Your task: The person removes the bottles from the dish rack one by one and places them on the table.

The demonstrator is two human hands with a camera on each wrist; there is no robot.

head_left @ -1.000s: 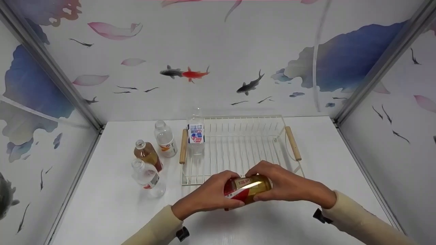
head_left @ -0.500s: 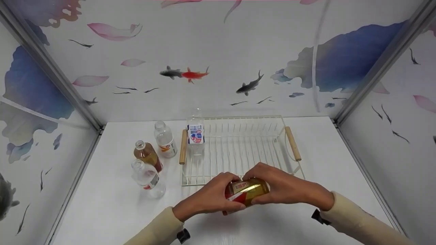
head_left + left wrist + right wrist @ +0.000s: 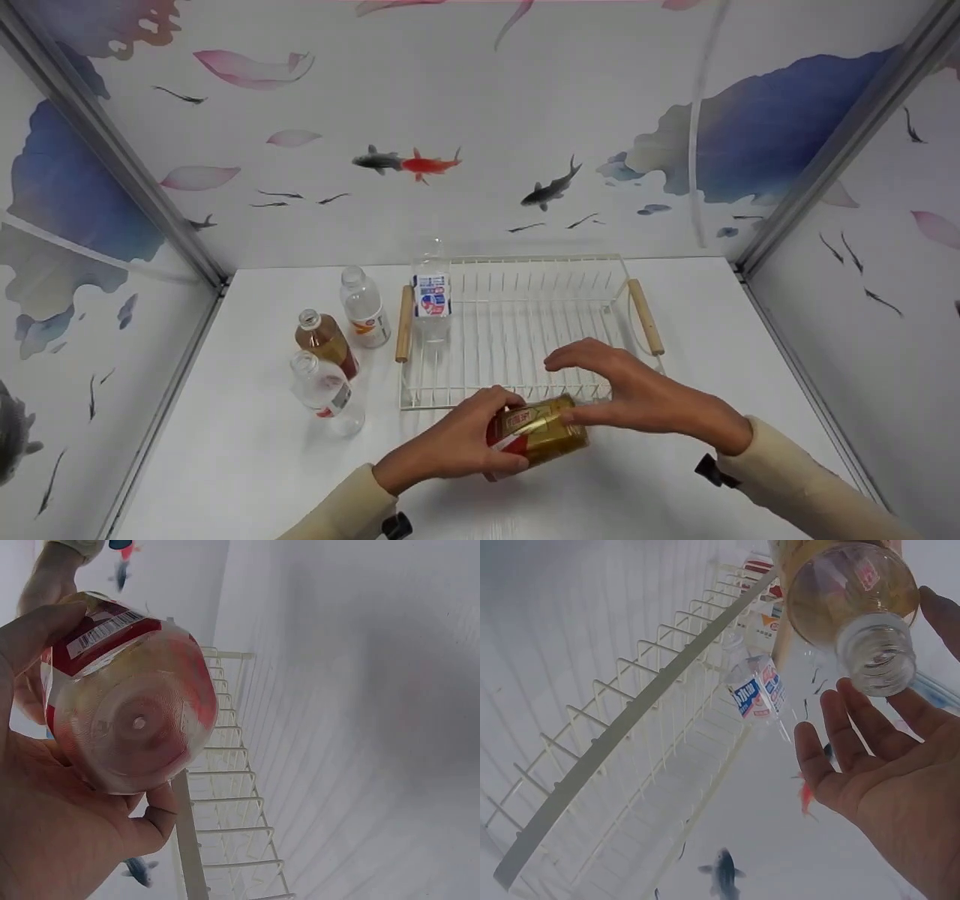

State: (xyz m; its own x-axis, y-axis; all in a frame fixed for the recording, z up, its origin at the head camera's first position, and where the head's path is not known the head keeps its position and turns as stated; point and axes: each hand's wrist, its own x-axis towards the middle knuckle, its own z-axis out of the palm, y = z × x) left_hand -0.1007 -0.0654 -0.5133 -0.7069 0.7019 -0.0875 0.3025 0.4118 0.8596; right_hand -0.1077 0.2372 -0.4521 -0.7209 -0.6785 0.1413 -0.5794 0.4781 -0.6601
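Observation:
My left hand (image 3: 455,444) grips a plastic bottle with a gold and red label (image 3: 553,441), held on its side in front of the wire basket. In the left wrist view its round base (image 3: 139,722) faces the camera. My right hand (image 3: 641,394) has its fingers spread apart by the neck end, with the thumb at the bottle's side; whether the thumb touches it I cannot tell. The right wrist view shows the bottle's uncapped, threaded mouth (image 3: 881,656) above the loose fingers (image 3: 829,750) of that hand.
Behind the hands stands a white wire basket (image 3: 525,330) with wooden handles. A clear bottle with a blue and white label (image 3: 433,294) is at its left end. To the left, on the white table, are a clear bottle (image 3: 365,311), an amber bottle (image 3: 328,343) and another clear one (image 3: 324,394).
Both hands held the bottle before. The right hand has since loosened, spread its fingers and moved slightly right, uncovering the neck end. The left hand keeps its grip and the bottle tilts slightly differently.

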